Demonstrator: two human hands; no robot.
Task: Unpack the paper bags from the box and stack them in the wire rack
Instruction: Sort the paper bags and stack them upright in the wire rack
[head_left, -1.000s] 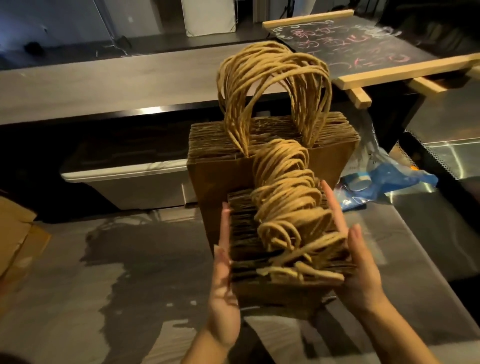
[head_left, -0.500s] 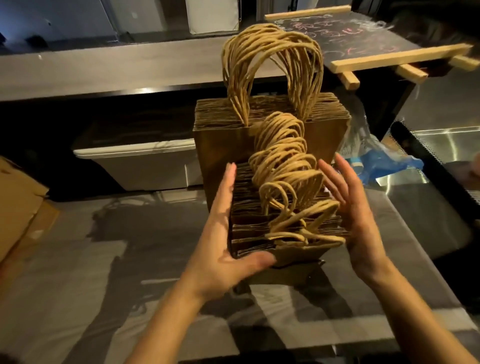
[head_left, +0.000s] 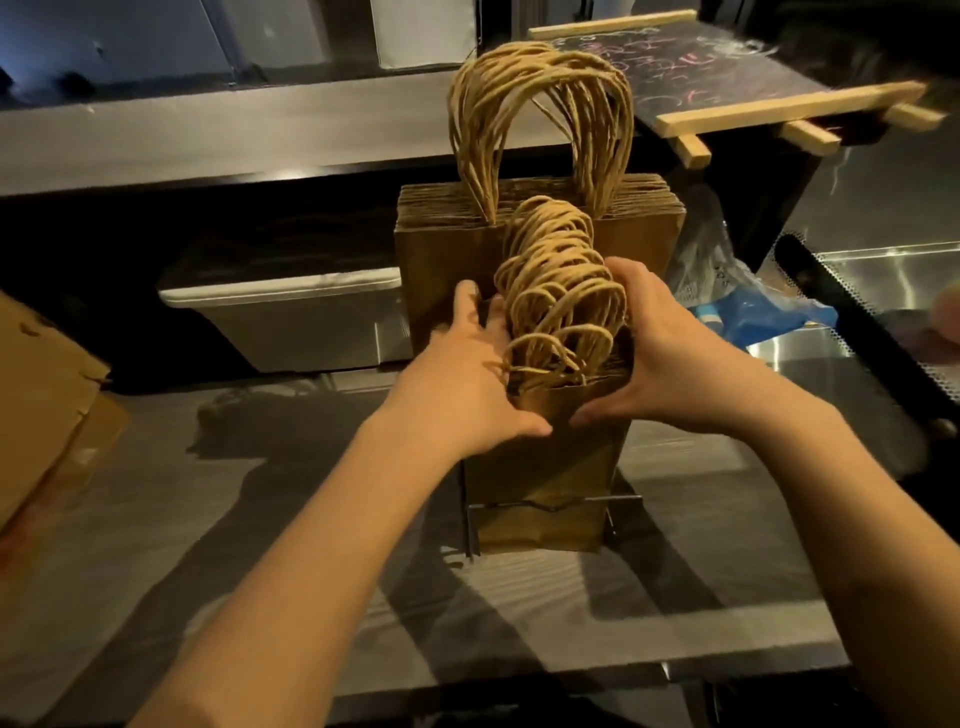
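A stack of small brown paper bags (head_left: 545, 467) with twisted paper handles stands upright in the wire rack (head_left: 558, 505) on the steel counter. My left hand (head_left: 462, 379) grips the stack's left side, thumb on the front bag. My right hand (head_left: 660, 358) grips the right side, fingers round the top edge by the handles. Directly behind stands a taller stack of large paper bags (head_left: 447, 260) with long looped handles. The rack's back part is hidden by the bags.
A cardboard box (head_left: 41, 395) lies at the left edge. A blue and clear plastic wrapper (head_left: 748, 312) lies right of the bags. A chalkboard with a wooden frame (head_left: 727, 78) leans at the back right. A steel bin (head_left: 291, 317) sits behind the counter.
The small stack has gone down from held above the counter into the wire rack. Both hands closed in from flat against its sides to gripping its top.
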